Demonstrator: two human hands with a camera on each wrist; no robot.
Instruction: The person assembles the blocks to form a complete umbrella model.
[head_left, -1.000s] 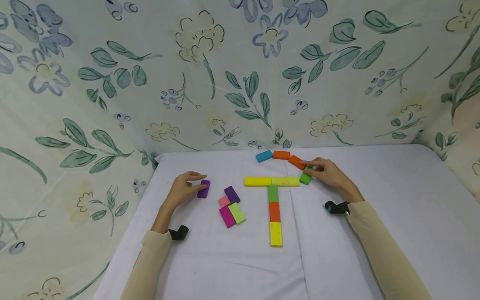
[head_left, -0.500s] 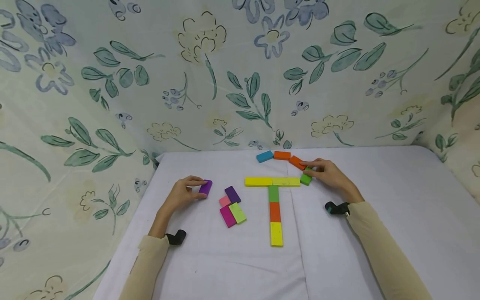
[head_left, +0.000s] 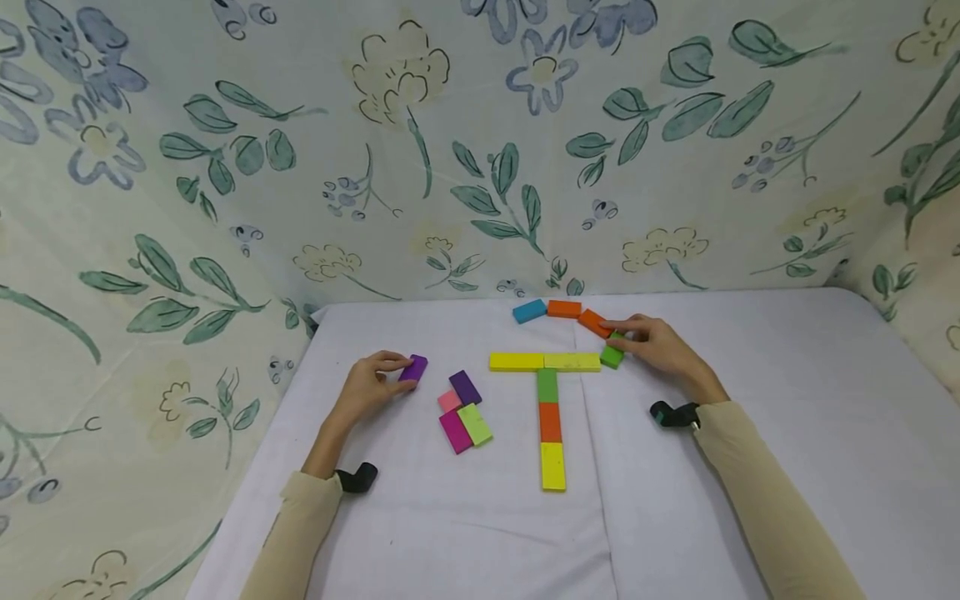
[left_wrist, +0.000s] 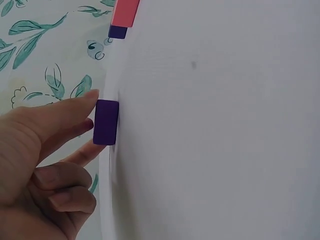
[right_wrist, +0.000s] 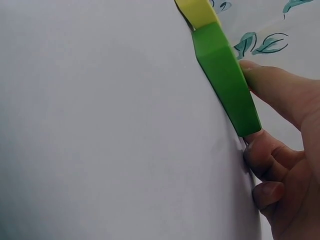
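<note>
My left hand (head_left: 369,385) pinches a purple block (head_left: 416,368) between thumb and fingers, on the left of the white-covered table. The left wrist view shows the thumb at one end of this purple block (left_wrist: 106,122) and a finger at the other. My right hand (head_left: 660,346) has its thumb and fingers on a green block (head_left: 612,353) at the right tip of a T-shaped row. In the right wrist view this green block (right_wrist: 227,80) meets a yellow block (right_wrist: 196,12) end to end. The fingertips also reach an orange block (head_left: 594,323) just behind it.
Yellow blocks (head_left: 517,362), with green, orange and yellow ones below, form a T. Beyond it lie another orange block (head_left: 564,309) and a blue block (head_left: 529,311). Left of the T, dark purple (head_left: 465,387), pink (head_left: 449,402), magenta (head_left: 455,432) and lime blocks (head_left: 476,426) sit clustered.
The purple block has turned to a slant and shifted slightly right and forward in the left hand, whose thumb now lies at its near end. The right hand has stayed put.
</note>
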